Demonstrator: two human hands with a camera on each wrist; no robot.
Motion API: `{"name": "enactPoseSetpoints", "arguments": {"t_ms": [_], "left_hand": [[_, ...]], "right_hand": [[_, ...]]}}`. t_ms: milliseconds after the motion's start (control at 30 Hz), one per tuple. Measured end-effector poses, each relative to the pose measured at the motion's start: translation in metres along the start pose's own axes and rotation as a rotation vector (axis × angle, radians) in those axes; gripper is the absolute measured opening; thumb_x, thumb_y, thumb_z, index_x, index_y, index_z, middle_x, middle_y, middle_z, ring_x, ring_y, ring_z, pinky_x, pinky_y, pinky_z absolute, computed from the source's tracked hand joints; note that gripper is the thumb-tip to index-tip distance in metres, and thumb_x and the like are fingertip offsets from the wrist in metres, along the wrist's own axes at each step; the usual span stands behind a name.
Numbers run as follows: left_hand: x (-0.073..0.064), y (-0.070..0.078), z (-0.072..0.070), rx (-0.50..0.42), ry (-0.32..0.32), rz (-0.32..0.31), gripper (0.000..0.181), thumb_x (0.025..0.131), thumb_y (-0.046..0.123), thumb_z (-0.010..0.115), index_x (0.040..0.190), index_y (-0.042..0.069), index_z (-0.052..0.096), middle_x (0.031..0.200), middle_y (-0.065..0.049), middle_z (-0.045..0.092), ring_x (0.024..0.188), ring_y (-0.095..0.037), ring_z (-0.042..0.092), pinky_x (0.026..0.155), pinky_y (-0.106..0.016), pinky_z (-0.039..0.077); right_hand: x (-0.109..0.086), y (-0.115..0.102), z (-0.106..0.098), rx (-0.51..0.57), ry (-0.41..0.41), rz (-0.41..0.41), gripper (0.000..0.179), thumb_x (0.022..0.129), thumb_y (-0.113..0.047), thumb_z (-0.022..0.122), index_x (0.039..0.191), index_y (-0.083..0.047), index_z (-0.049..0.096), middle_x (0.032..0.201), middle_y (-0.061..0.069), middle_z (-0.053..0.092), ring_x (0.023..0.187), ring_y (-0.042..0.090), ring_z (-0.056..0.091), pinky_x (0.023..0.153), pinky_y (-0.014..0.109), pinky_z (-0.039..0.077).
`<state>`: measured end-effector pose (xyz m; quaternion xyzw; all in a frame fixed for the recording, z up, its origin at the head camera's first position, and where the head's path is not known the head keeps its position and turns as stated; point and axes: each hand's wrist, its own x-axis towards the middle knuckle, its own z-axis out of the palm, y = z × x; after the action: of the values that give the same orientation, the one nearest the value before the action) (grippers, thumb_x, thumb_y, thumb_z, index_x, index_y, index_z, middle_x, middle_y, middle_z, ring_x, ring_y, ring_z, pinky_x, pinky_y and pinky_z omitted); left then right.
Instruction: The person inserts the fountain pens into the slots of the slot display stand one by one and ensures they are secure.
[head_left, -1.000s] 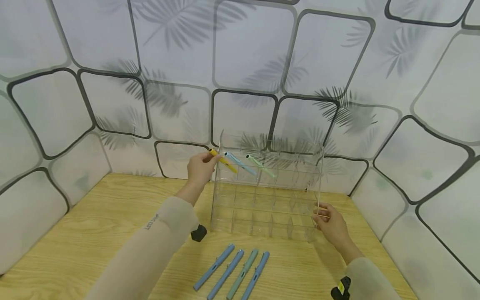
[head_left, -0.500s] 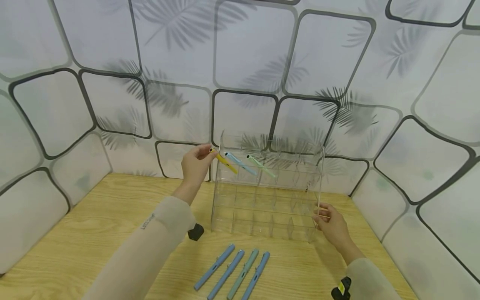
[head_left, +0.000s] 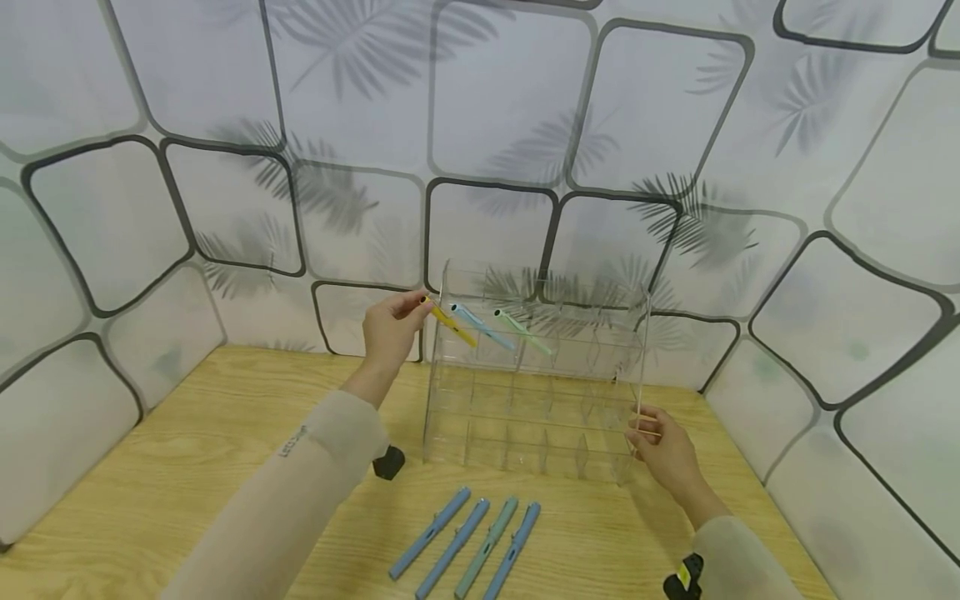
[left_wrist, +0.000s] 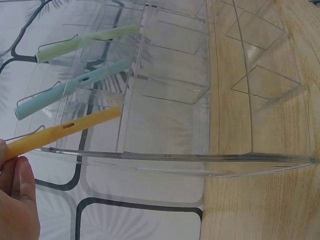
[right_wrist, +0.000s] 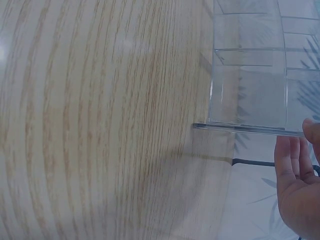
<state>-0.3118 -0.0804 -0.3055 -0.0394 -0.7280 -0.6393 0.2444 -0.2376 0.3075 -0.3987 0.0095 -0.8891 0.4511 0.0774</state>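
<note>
A clear acrylic display rack (head_left: 525, 429) with tiered compartments stands on the table. In its top tier lean a yellow pen (head_left: 453, 323), a light blue pen (head_left: 483, 326) and a light green pen (head_left: 523, 332), side by side from the left. My left hand (head_left: 391, 329) pinches the upper end of the yellow pen, whose lower part lies in the leftmost compartment; the left wrist view shows thumb and fingers (left_wrist: 24, 182) at its clip end. At the rack's right side panel, my right hand (head_left: 663, 446) grips the edge between thumb and fingers.
Several capped pens, blue ones (head_left: 429, 533) and a green one (head_left: 486, 547), lie side by side on the wooden table (head_left: 225, 433) in front of the rack. A patterned wall covering (head_left: 360, 225) rises behind and at both sides.
My left hand has shifted slightly left and up along the yellow pen's top end. The pens, the rack and my right hand look the same.
</note>
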Motion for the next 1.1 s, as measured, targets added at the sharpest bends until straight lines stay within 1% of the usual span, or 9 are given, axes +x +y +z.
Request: {"name": "enactPoseSetpoints", "arguments": {"t_ms": [233, 333, 467, 600, 833, 967, 1100], "left_hand": [[0.001, 0.000, -0.001, -0.027, -0.017, -0.003, 0.028, 0.088, 0.011, 0.070, 0.113, -0.001, 0.068, 0.100, -0.016, 0.069, 0.079, -0.011, 0.063, 0.070, -0.020, 0.055], [0.001, 0.001, -0.002, -0.024, -0.024, -0.007, 0.027, 0.088, 0.011, 0.070, 0.113, 0.000, 0.068, 0.100, -0.016, 0.068, 0.079, -0.011, 0.063, 0.070, -0.020, 0.055], [0.000, 0.004, -0.005, -0.025, -0.047, -0.019, 0.031, 0.088, 0.010, 0.070, 0.117, 0.002, 0.066, 0.106, -0.015, 0.067, 0.089, -0.018, 0.065, 0.072, -0.021, 0.055], [-0.002, 0.002, -0.010, -0.035, -0.078, -0.033, 0.036, 0.088, 0.011, 0.070, 0.122, 0.003, 0.063, 0.114, -0.014, 0.066, 0.100, -0.023, 0.064, 0.076, -0.022, 0.055], [-0.001, -0.006, -0.025, -0.029, -0.089, -0.059, 0.041, 0.088, 0.013, 0.070, 0.126, 0.002, 0.060, 0.114, -0.014, 0.066, 0.103, -0.024, 0.063, 0.077, -0.022, 0.054], [-0.003, -0.011, -0.037, -0.007, -0.106, -0.100, 0.042, 0.090, 0.014, 0.069, 0.128, 0.001, 0.058, 0.117, -0.015, 0.064, 0.105, -0.024, 0.061, 0.078, -0.022, 0.054], [-0.009, -0.018, -0.049, 0.026, -0.152, -0.156, 0.046, 0.091, 0.019, 0.068, 0.131, 0.002, 0.055, 0.121, -0.015, 0.061, 0.108, -0.025, 0.059, 0.081, -0.024, 0.054]], "right_hand": [[0.000, -0.001, -0.001, -0.001, -0.004, 0.007, 0.048, 0.095, -0.004, 0.059, 0.137, 0.006, 0.039, 0.124, 0.031, 0.052, 0.106, 0.038, 0.058, 0.071, 0.028, 0.057], [0.000, -0.001, -0.001, -0.002, -0.004, 0.006, 0.048, 0.095, -0.004, 0.059, 0.137, 0.007, 0.038, 0.124, 0.031, 0.052, 0.107, 0.038, 0.057, 0.071, 0.028, 0.057], [0.000, -0.001, -0.001, 0.000, -0.005, 0.004, 0.048, 0.095, -0.004, 0.058, 0.137, 0.007, 0.038, 0.124, 0.031, 0.052, 0.107, 0.039, 0.057, 0.071, 0.028, 0.057], [-0.001, -0.001, 0.000, 0.007, -0.004, 0.004, 0.048, 0.095, -0.004, 0.059, 0.137, 0.007, 0.039, 0.124, 0.031, 0.052, 0.107, 0.039, 0.057, 0.072, 0.027, 0.057], [-0.002, -0.003, 0.000, 0.009, -0.002, 0.007, 0.047, 0.095, -0.004, 0.059, 0.136, 0.006, 0.039, 0.124, 0.031, 0.052, 0.107, 0.039, 0.057, 0.072, 0.027, 0.057], [-0.002, -0.003, 0.000, 0.011, -0.006, 0.008, 0.048, 0.095, -0.004, 0.059, 0.136, 0.007, 0.039, 0.124, 0.031, 0.052, 0.107, 0.039, 0.057, 0.072, 0.027, 0.057], [-0.003, -0.004, 0.000, 0.015, -0.003, 0.007, 0.048, 0.094, -0.003, 0.059, 0.136, 0.007, 0.039, 0.124, 0.031, 0.052, 0.106, 0.039, 0.057, 0.072, 0.027, 0.057]]}}
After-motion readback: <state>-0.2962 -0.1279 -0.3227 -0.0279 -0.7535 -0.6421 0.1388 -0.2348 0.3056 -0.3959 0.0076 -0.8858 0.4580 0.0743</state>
